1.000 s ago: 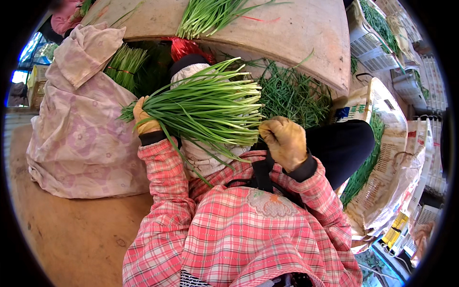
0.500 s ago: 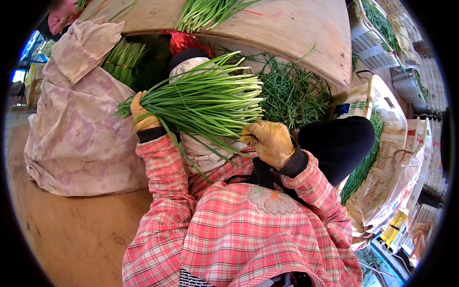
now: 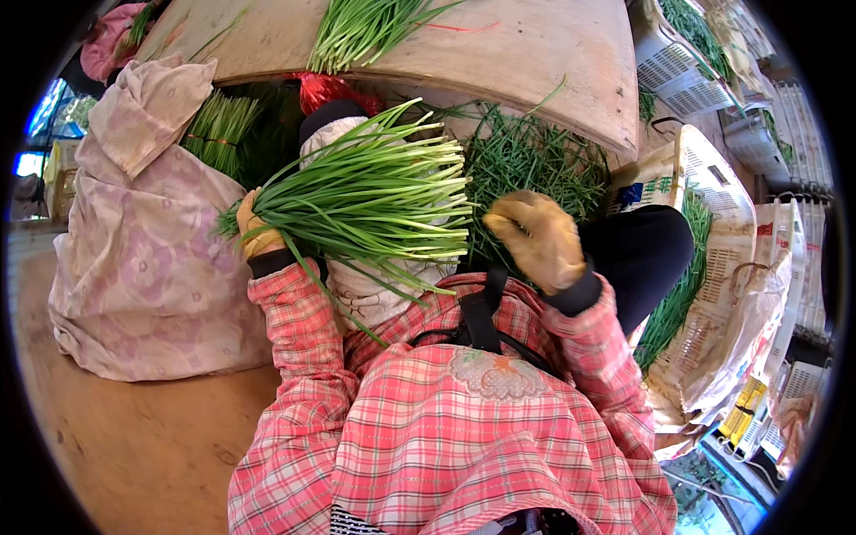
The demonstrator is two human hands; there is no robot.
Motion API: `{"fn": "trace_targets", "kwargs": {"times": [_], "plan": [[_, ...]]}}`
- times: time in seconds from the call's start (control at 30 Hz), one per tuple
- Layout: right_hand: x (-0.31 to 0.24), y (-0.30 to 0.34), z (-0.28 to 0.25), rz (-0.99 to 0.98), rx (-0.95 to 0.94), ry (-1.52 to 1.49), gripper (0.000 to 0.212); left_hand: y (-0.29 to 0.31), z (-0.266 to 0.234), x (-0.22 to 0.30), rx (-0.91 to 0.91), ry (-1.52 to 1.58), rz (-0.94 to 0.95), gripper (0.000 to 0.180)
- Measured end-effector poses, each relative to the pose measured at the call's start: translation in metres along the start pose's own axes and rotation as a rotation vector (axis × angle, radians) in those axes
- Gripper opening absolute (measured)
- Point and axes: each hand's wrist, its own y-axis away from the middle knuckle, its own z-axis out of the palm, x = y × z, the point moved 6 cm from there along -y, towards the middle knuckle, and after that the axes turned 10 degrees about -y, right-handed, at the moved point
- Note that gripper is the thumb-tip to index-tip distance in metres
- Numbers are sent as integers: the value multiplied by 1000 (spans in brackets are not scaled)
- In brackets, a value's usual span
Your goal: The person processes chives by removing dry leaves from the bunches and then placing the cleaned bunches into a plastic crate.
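A large bunch of Chinese chives (image 3: pixel 366 192) fans out in front of me, its pale stem ends pointing right. My left hand (image 3: pixel 256 227), in a yellowish glove, is closed around the leafy end at the left. My right hand (image 3: pixel 539 239), gloved too and slightly blurred, is apart from the bunch, just right of the stem ends. Its fingers are curled in toward the thumb; whatever they may hold does not show. Below it and beyond lies a loose heap of green leaf scraps (image 3: pixel 535 165).
Another chive bunch (image 3: pixel 370 31) lies on a wooden board (image 3: pixel 553 62) ahead. At left, a patterned cloth (image 3: pixel 160 259) drapes beside tied chives (image 3: pixel 220 134). A white plastic crate (image 3: pixel 722 196) holding greens stands at my right, and a red plastic bag (image 3: pixel 325 92) sits under the board.
My right hand has left the stem ends and moved up and to the right. My left hand keeps its hold on the bunch. The whole view has shifted slightly.
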Motion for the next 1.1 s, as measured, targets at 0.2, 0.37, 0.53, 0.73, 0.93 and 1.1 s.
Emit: {"fn": "trace_targets", "kwargs": {"times": [0.2,0.37,0.53,0.73,0.93,1.1], "plan": [[-21,-21,33,-115,194,159,18,24,29,7,-34,-112,64,23],[-27,-22,32,-85,137,239,27,22,20,8,-14,-81,46,23],[-20,-23,49,-59,-11,419,31,-3,0,0,-47,-55,19,31],[-14,-34,62,-173,-14,501,23,-6,1,-3,-25,-48,4,26],[-15,-30,43,-253,141,365,7,9,13,2,12,-102,84,20],[-41,-17,24,-241,-44,46,25,18,17,3,39,-200,153,20]]}}
